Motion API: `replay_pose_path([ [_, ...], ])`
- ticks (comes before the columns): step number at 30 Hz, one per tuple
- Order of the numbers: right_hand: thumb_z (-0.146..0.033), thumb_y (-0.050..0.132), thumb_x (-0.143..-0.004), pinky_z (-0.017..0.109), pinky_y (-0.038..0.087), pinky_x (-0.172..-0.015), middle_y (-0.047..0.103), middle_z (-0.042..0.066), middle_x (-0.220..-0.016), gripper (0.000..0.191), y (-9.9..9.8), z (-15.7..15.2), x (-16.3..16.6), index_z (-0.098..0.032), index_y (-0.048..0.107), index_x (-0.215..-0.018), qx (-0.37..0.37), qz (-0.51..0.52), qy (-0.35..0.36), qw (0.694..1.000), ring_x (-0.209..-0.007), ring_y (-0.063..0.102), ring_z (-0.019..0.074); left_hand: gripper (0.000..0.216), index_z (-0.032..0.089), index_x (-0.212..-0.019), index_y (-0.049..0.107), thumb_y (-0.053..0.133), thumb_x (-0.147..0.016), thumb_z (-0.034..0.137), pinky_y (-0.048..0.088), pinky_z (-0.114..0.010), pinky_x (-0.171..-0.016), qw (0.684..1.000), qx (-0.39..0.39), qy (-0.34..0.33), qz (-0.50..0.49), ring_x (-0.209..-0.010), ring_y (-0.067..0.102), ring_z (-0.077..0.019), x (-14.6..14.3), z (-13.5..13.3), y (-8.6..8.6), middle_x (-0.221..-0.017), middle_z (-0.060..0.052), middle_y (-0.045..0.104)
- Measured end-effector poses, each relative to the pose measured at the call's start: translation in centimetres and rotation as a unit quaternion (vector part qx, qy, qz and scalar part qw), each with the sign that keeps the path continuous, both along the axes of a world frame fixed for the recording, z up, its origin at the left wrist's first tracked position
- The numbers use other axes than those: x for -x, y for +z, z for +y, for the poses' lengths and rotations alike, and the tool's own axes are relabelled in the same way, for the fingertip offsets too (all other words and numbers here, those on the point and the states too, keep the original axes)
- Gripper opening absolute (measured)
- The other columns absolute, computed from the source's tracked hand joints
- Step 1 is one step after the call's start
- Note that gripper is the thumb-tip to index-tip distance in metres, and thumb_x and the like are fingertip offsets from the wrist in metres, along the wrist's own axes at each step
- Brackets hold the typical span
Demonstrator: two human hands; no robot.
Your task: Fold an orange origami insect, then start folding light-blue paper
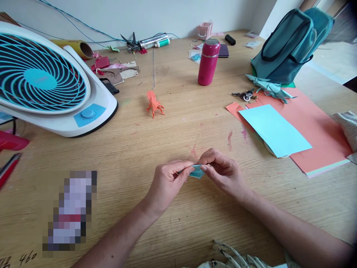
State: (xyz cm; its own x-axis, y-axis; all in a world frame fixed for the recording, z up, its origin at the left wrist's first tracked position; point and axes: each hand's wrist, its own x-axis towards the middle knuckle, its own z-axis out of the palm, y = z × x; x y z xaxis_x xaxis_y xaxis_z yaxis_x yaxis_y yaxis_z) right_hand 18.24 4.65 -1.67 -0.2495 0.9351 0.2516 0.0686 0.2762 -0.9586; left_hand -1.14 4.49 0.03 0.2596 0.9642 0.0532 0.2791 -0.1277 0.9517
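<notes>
A small folded piece of light blue paper (197, 172) is held just above the wooden table, between both hands. My left hand (170, 178) pinches its left end between thumb and fingers. On the right side, my right hand (224, 173) grips the paper's edge with thumb and bent fingers. The fingers hide part of the folds. Beyond the hands stands an orange folded-paper insect (153, 104) with thin legs. To the right, a flat sheet of light blue paper (276, 130) lies on top of larger orange paper (309, 126).
A white and blue fan (95, 115) occupies the left. A pink flask (209, 62) stands upright at the back. Keys (245, 96), a blue-green paper figure (270, 88) and a teal bag (287, 48) sit at the back right. A blurred-out object (72, 212) lies front left.
</notes>
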Motion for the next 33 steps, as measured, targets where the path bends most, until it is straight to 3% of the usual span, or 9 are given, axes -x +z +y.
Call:
replay_pose_path([
  [18,-0.023,0.06,-0.098,0.033,0.044,-0.069,0.058,0.002,-0.08,0.014,-0.15,-0.27,0.06,-0.022,0.064,-0.084,-0.027,-0.051,-0.049,0.997,-0.076,0.056,0.0178,0.026,0.017,-0.087,0.08,0.059,-0.094,0.032,0.042,-0.021,-0.06,0.997,0.014,-0.038,0.065,-0.067,0.06,-0.0148,0.25,0.19,0.24,-0.074,-0.001,0.072],
  [29,-0.026,0.063,-0.097,0.031,0.045,-0.07,0.061,0.002,-0.081,0.012,-0.31,-0.22,-0.08,-0.022,0.066,-0.086,-0.001,-0.046,-0.023,0.999,-0.077,0.057,0.0169,0.022,0.018,-0.089,0.078,0.06,-0.096,0.028,0.042,-0.021,-0.06,0.989,-0.074,-0.018,0.123,-0.063,0.063,-0.0129,0.33,0.04,0.58,-0.074,0.0,0.075],
  [33,-0.022,0.064,-0.096,0.03,0.045,-0.069,0.06,0.001,-0.08,0.011,-0.28,-0.17,0.08,-0.021,0.066,-0.084,-0.025,-0.053,-0.016,0.998,-0.075,0.056,0.0159,0.019,0.018,-0.087,0.075,0.059,-0.096,0.023,0.041,-0.021,-0.061,0.982,-0.125,-0.033,0.139,-0.061,0.061,-0.0104,0.38,-0.03,0.49,-0.072,0.002,0.072],
])
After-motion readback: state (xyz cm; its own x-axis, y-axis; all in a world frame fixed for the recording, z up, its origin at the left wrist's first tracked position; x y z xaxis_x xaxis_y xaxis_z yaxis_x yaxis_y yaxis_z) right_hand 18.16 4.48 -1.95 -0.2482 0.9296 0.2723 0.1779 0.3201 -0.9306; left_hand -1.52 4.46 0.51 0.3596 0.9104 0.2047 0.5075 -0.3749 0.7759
